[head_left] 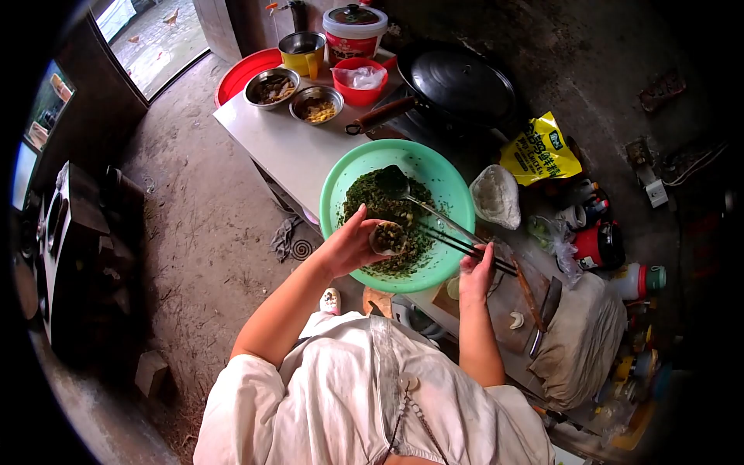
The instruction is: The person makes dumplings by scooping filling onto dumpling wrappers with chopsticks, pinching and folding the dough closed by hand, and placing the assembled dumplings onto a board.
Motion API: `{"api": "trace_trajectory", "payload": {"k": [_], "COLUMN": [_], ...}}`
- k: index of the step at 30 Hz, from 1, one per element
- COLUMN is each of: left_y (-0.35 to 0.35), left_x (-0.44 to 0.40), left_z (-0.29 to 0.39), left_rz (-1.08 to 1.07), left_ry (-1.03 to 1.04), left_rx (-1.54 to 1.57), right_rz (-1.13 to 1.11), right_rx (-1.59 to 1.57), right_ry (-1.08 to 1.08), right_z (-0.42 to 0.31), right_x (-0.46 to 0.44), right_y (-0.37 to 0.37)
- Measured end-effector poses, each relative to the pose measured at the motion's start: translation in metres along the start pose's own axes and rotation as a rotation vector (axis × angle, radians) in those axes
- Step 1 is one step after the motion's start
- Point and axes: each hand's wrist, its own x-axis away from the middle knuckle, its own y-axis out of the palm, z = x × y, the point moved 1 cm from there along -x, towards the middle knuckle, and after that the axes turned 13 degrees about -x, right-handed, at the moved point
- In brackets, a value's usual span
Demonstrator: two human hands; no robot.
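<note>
And here's the left hand (349, 245), thumb and fingers curled round a small cup-shaped piece (387, 238), clamped on it, hollow side up with dark bits of filling inside! What it's made of, I can't tell. Over to the right hand (476, 273): thumb and fingers together on the black chopsticks (461, 245), tips pointing at that piece. A metal ladle (393, 184) leans across the green basin (455, 194), its head in the chopped greens (358, 203), its handle running up by the right hand; whether that's gripped too, I can't tell. It's all above the basin, parked at the near edge of the white table (271, 143). Up toward the table's far left corner: 2 metal bowls (251, 93), 1 red bowl (360, 96), 1 yellow mug (312, 63), 1 lidded bucket (355, 35). By the far edge, a lidded wok (461, 81), then a yellow packet (541, 151). Toward the right end, a bundled cloth (581, 341). And off the left edge, brown floor (186, 194) running to a bright doorway (159, 39)
</note>
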Motion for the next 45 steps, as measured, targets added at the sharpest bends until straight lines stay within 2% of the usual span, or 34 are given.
{"api": "trace_trajectory", "payload": {"k": [3,5,7,9,13,24,26,27,29,30,32,33,35,45], "left_y": [-0.002,-0.003,-0.001,0.004,0.003,0.007,0.007,0.005,0.003,0.003,0.003,0.002,0.003,0.009], "left_x": [0.004,0.006,0.006,0.007,0.009,0.015,0.017,0.017,0.017,0.017,0.018,0.018,0.018,0.015], "left_z": [0.002,0.001,0.003,0.005,0.003,0.001,0.002,0.002,0.002,0.002,0.003,0.003,0.003,0.005], "left_rz": [0.007,0.006,0.008,-0.016,-0.056,-0.004,0.021,0.015,0.009,-0.003,-0.015,-0.016,-0.019,-0.02], "left_ry": [0.008,0.005,0.009,0.004,-0.017,-0.024,-0.015,-0.014,-0.012,0.0,0.015,0.017,0.015,0.008], "left_rx": [0.001,0.005,-0.014,0.0,0.073,0.002,-0.033,-0.036,-0.039,-0.044,-0.049,-0.052,-0.054,-0.015], "right_rz": [-0.019,-0.018,-0.092,-0.135,-0.132,-0.083,0.03,-0.026,-0.031,-0.032,-0.033,-0.034,-0.045,-0.107], "right_rx": [0.123,0.074,-0.143,-0.11,-0.119,-0.153,-0.308,-0.331,-0.196,-0.196,0.162,0.163,-0.067,-0.15], "right_ry": [-0.125,-0.108,0.119,0.213,0.229,0.168,0.263,0.28,0.132,0.132,-0.164,-0.162,-0.036,0.138], "right_z": [-0.013,-0.016,-0.014,-0.01,-0.005,0.006,0.004,0.001,-0.005,-0.008,-0.016,-0.019,-0.023,-0.008], "right_x": [0.008,0.007,0.002,0.003,0.01,0.013,0.007,0.007,0.007,0.009,0.015,0.018,0.022,0.013], "right_y": [0.005,0.005,0.003,0.001,0.008,0.01,0.007,0.005,0.004,0.004,0.006,0.009,0.013,0.005]}}
